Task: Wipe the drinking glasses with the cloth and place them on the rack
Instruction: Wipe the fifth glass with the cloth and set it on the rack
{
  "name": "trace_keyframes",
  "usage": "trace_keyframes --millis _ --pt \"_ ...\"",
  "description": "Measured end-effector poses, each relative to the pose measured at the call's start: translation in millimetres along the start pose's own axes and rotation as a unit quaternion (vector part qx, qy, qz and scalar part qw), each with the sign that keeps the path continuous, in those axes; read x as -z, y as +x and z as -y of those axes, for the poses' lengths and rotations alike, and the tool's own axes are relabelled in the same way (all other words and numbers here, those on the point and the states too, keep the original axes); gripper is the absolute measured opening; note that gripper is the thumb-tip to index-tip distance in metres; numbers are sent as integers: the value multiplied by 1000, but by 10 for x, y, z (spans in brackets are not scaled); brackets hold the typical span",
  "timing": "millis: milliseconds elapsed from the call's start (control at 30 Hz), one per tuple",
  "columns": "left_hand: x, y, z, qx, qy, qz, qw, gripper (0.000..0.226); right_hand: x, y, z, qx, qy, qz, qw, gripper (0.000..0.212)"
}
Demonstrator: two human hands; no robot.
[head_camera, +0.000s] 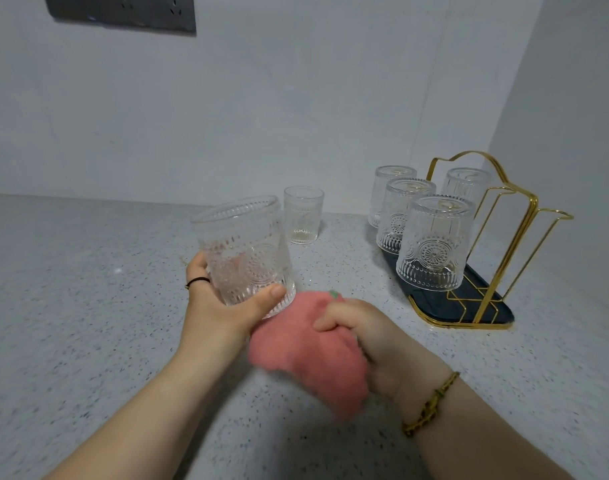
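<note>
Holding glass (244, 251) in left hand (223, 306): thumb across the lower wall, fingers curled behind. Glass is off the counter (88, 306), in front of the person. Long axis near upright but tilted, mouth up and leaning left, base lower right. Right hand (361, 337) clenched round bunched pink cloth (296, 348); cloth touches the glass base. Lone glass (303, 216) stands upright on the counter, mouth up, between held glass and rack (431, 304). Four racked glasses (434, 244) sit inverted, mouths down, over the rack's dark tray.
</note>
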State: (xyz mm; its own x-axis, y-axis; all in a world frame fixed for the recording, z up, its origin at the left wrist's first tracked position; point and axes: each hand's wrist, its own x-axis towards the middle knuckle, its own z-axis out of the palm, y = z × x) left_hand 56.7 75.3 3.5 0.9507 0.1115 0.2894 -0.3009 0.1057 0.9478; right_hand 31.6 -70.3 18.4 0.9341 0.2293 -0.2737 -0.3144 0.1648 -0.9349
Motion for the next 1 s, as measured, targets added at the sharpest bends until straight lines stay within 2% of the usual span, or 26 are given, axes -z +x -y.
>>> trace_keyframes --millis 67,100,167,267,367,467,500,567,600,667,800,900,933,1000 --pt "22 7 -24 -5 0 -13 1000 83 80 -2 40 11 33 -31 999 7" --pt "25 4 -41 -7 2 -17 1000 81 108 13 37 22 60 -37 997 10" --pt "20 -11 -61 -7 0 -17 1000 81 82 49 11 43 109 -16 993 20" --pt "-16 -28 -41 -13 7 -7 1000 73 -21 105 -69 60 157 42 985 48" --pt "-51 -42 -8 -21 19 1 1000 69 -27 120 -124 51 114 74 989 41" --pt "-37 -34 -21 -7 2 9 1000 77 0 106 -124 25 49 48 997 45" --pt "-15 -20 -15 -2 -12 13 1000 77 12 86 -95 18 19 20 999 38" --pt "18 -4 -24 4 -43 24 999 77 53 71 -36 14 14 -38 999 10" --pt "25 0 -32 13 -62 31 998 83 90 83 -24 25 32 -52 998 23" --pt "27 8 -28 22 -87 41 995 89 119 90 -32 58 84 -34 994 35" --pt "1 -11 8 6 -45 57 997 69 -29 92 -128 59 101 74 990 35" --pt "-48 -36 23 8 -22 42 999 77 -37 98 -142 31 69 54 996 30" --pt "-57 -34 19 9 -16 33 999 83 -27 91 -117 19 40 32 999 24" --pt "-45 -19 2 10 0 17 1000 87 11 63 -65 0 -18 -7 1000 26"
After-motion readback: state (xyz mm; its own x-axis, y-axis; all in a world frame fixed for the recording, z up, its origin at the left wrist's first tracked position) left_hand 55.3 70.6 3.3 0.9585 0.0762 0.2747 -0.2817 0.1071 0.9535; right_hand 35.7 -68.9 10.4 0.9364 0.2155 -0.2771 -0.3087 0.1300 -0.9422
